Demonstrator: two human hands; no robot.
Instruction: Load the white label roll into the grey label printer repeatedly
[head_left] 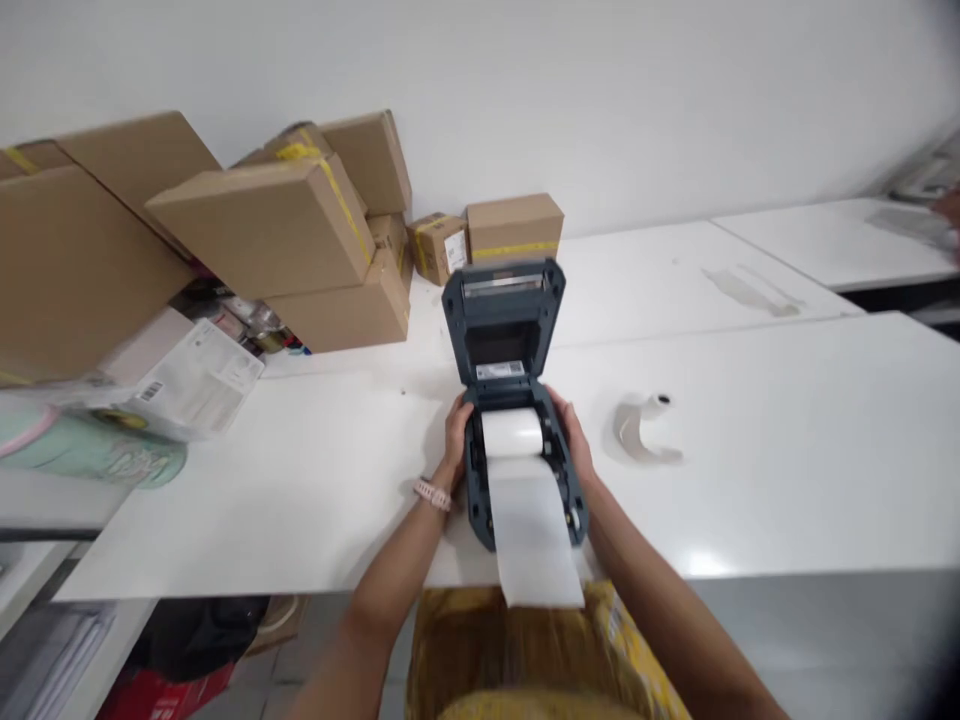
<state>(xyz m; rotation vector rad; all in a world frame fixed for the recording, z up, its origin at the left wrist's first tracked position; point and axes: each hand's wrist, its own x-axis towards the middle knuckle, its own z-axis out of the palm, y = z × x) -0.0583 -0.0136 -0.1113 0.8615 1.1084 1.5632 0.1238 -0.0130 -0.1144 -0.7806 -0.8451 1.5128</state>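
The left hand (455,432) and right hand (571,432) curl fingers around the 9 and 3 o'clock sides of the open dark-grey plastic label printer (501,325) at the counter's (750,480) near edge, where uneven pressure could skew its white paper (529,530).

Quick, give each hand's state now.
Left hand: open, against the left side of the label printer.
Right hand: open, against its right side.

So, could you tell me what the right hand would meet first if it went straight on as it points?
Probably the open lid: the right hand lies along the printer, fingers aimed at the lid's hinge. Depth is unclear, so it might slip past.
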